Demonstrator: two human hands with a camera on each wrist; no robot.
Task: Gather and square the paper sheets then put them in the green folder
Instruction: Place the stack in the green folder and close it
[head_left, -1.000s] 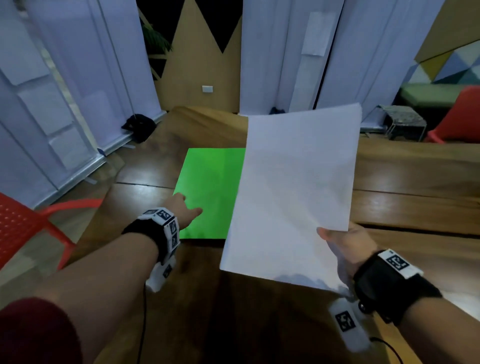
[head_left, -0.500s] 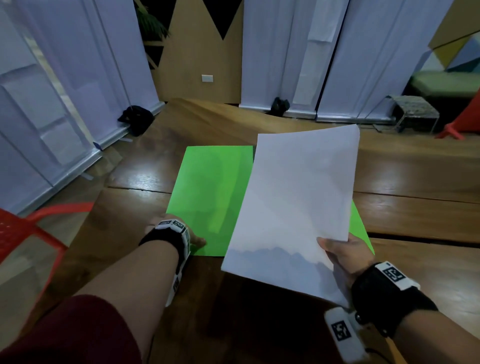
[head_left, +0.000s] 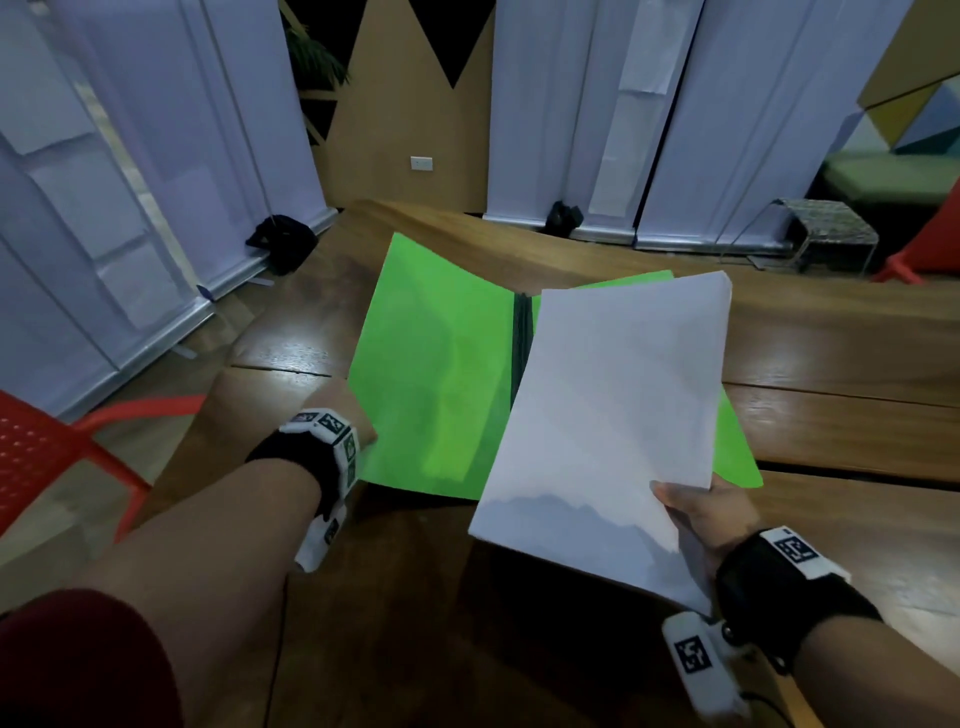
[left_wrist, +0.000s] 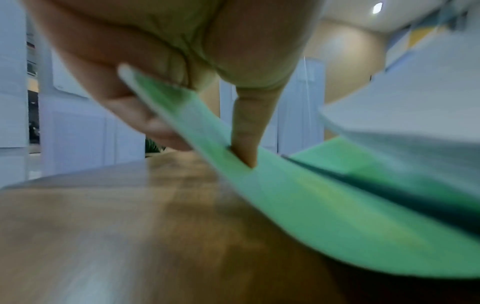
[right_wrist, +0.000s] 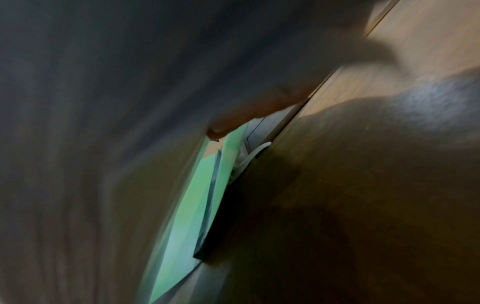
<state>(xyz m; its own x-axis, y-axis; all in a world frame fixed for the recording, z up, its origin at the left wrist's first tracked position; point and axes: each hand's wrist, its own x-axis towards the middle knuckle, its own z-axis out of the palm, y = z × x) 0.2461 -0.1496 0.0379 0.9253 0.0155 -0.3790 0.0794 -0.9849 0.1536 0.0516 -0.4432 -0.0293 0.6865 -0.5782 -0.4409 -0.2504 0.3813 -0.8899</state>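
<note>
The green folder (head_left: 431, 374) lies spread on the wooden table (head_left: 831, 364), its dark spine (head_left: 521, 332) in the middle. My left hand (head_left: 358, 421) pinches the near left corner of the front cover (left_wrist: 285, 195) and holds it lifted off the wood, thumb on top and fingers (left_wrist: 145, 115) beneath. My right hand (head_left: 701, 512) grips the stack of white paper sheets (head_left: 613, 415) at its near right corner. The stack hangs tilted over the folder's right half (head_left: 737, 452). In the right wrist view the sheets' underside (right_wrist: 103, 144) fills the left, with the folder (right_wrist: 187, 205) below.
A red chair (head_left: 47, 457) stands off the table's left edge. White curtain panels (head_left: 571, 114) and a tan wall close the far side. A small stool (head_left: 826, 228) and a red seat (head_left: 930, 249) stand at the far right. Bare wood (head_left: 467, 623) lies near me.
The folder was shut a second ago; my left hand has taken its near left corner and swung the cover open to the left. The paper stack has stayed in my right hand, drifting slightly right.
</note>
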